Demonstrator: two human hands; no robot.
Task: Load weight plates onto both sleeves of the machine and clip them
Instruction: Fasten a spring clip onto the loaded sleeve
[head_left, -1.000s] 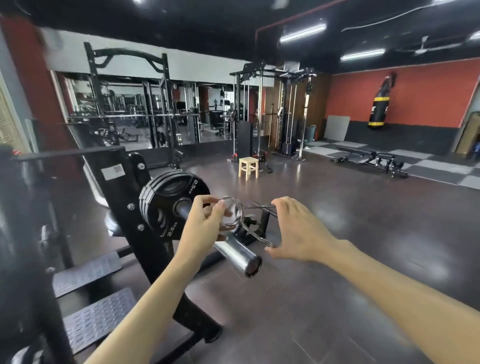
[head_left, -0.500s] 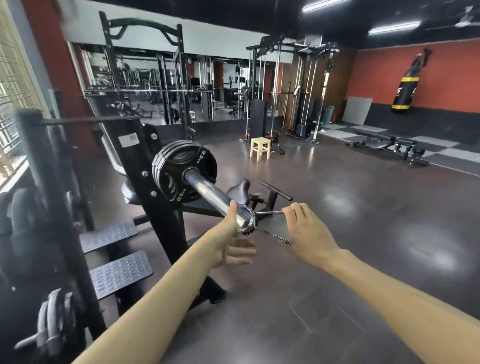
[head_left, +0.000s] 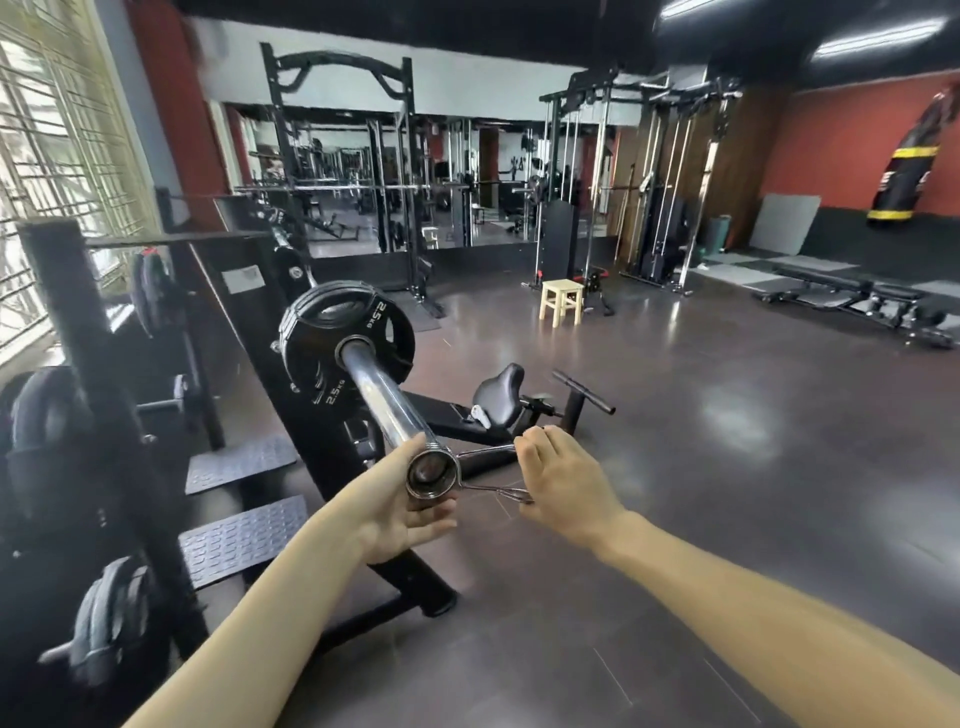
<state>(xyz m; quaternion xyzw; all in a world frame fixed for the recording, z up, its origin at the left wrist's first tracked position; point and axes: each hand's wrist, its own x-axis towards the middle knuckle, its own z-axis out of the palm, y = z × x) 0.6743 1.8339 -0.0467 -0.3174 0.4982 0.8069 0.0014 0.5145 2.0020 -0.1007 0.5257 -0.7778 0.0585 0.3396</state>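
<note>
Sliding farther on, clip (head_left: 434, 472) rings sleeve (head_left: 382, 402) end.

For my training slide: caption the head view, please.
Both hands, left hand and right hand, fit a spring clip onto the sleeve end, outside the weight plates.

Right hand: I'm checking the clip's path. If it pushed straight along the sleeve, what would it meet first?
Likely the 2.5 kg plates. The right hand pinches the spring clip at the sleeve tip; bare chrome lies between.
</note>
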